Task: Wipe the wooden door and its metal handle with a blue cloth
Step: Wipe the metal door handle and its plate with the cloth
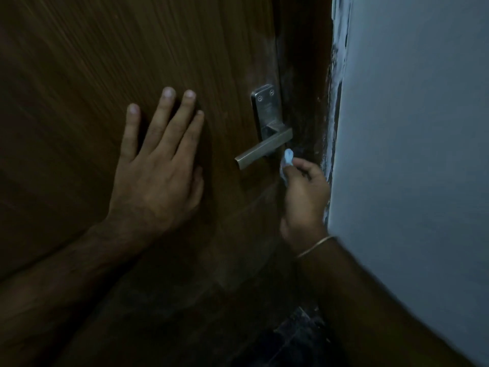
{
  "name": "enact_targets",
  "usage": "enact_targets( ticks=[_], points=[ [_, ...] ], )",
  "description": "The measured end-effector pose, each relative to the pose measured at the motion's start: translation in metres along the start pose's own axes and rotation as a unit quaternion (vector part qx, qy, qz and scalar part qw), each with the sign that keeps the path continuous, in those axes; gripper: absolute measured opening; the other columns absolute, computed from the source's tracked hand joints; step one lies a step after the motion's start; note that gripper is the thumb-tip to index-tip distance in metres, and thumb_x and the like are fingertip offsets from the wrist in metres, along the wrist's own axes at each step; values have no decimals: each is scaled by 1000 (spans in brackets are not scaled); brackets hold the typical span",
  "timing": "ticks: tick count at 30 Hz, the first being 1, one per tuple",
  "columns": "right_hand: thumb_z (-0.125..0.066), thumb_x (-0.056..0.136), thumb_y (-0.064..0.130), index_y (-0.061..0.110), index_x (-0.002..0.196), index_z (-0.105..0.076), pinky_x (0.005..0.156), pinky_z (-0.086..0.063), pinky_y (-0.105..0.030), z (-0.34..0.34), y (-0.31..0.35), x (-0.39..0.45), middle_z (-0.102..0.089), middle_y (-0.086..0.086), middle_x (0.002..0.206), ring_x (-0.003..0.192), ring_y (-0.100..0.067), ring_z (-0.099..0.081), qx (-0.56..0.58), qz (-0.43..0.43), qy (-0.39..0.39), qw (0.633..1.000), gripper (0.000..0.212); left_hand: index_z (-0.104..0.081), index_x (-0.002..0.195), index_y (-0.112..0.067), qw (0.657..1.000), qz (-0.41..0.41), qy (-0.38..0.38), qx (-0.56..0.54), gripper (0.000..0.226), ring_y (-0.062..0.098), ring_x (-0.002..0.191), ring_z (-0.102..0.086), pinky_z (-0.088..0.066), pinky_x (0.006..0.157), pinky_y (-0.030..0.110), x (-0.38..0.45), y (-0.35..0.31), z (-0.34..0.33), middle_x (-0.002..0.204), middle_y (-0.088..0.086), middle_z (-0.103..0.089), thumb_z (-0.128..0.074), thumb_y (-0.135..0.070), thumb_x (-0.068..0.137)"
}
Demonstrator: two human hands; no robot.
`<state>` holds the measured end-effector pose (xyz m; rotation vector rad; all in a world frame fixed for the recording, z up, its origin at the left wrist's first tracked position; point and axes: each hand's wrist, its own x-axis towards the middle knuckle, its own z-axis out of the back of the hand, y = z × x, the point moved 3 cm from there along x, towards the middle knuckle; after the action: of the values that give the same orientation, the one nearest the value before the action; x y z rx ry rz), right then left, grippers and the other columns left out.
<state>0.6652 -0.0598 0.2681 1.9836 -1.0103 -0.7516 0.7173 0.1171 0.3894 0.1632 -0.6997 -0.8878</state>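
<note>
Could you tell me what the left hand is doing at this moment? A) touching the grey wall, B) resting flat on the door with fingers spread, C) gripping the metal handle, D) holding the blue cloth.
B: the left hand lies flat on the door, fingers straight and spread, while the right hand pinches the cloth just below the handle.

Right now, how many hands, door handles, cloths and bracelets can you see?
Hands: 2, the left hand flat on the wooden door and the right hand holding the cloth
Metal handles: 1
Blue cloths: 1
Bracelets: 1
Total: 5
</note>
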Motion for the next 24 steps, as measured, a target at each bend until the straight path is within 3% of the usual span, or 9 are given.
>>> enact_targets(
  ticks=[3, 6, 9, 12, 14, 17, 19, 21, 24],
  points=[
    [-67, 87, 9, 18, 104, -65, 66, -55, -10, 14, 41, -11, -67, 12, 91, 79, 9, -64, -52, 167, -35, 984, 19, -44, 149, -8, 993, 19, 12, -117, 58, 30, 147, -32, -25, 117, 52, 8, -15, 9, 156, 13, -41, -52, -24, 94],
    [-63, 90, 10, 21, 110, -62, 80, -47, -6, 3, 77, -14, -62, 8, 105, 93, 5, -58, -227, 406, 31, 885, 23, -50, 143, -17, 955, 87, 29, -281, 45, 12, 122, -50, -41, 98, 26, 19, -30, 9, 138, 3, -56, -53, -23, 99],
    [-55, 96, 18, 14, 116, -63, 97, -48, -23, -19, 74, -8, -63, -2, 115, 106, -5, -55, -408, 437, 166, 784, 23, -56, 136, -21, 925, 127, 79, -351, 35, 1, 103, -55, -41, 77, 10, 26, -43, 2, 125, -5, -63, -54, -26, 101],
    [-50, 98, 18, 12, 131, -56, 118, -29, -37, -20, 58, -13, -57, -5, 137, 134, -15, -44, -492, 446, 266, 698, 34, -62, 130, -21, 906, 159, 98, -380, 31, 5, 108, -59, -45, 88, 17, 28, -50, -1, 125, -4, -66, -61, -25, 98],
    [-51, 96, 11, 12, 134, -54, 121, -20, -34, -13, 64, -4, -53, -6, 142, 138, -16, -39, -494, 459, 273, 686, 38, -64, 124, -24, 889, 204, 101, -398, 28, 4, 104, -59, -46, 83, 19, 30, -49, -3, 121, -6, -66, -64, -22, 96],
    [-49, 95, 10, 11, 136, -51, 121, -18, -35, -9, 72, 7, -50, -8, 144, 140, -19, -36, -502, 457, 210, 704, 41, -66, 116, -26, 868, 244, 123, -415, 22, 2, 90, -58, -43, 67, 14, 35, -47, -7, 110, -10, -64, -65, -21, 95],
    [-46, 96, 11, 10, 141, -44, 122, -16, -39, -14, 56, -10, -42, -8, 150, 144, -20, -30, -501, 450, 194, 713, 45, -69, 111, -25, 862, 251, 127, -422, 18, 2, 88, -60, -44, 68, 15, 37, -44, -7, 105, -10, -66, -67, -20, 93],
    [-43, 95, 9, 9, 146, -35, 123, -12, -41, -18, 33, -34, -32, -9, 155, 147, -21, -21, -482, 460, 229, 710, 51, -71, 105, -21, 865, 244, 129, -420, 14, 6, 92, -64, -50, 75, 21, 39, -42, -6, 100, -7, -69, -70, -18, 92],
    [-38, 92, 4, 7, 151, -24, 123, -6, -47, -13, 25, -31, -20, -11, 160, 150, -22, -11, -510, 492, 241, 663, 61, -72, 102, -23, 863, 235, 148, -422, 11, 5, 88, -67, -54, 76, 24, 41, -40, -5, 94, -7, -70, -70, -19, 92]
  ],
)
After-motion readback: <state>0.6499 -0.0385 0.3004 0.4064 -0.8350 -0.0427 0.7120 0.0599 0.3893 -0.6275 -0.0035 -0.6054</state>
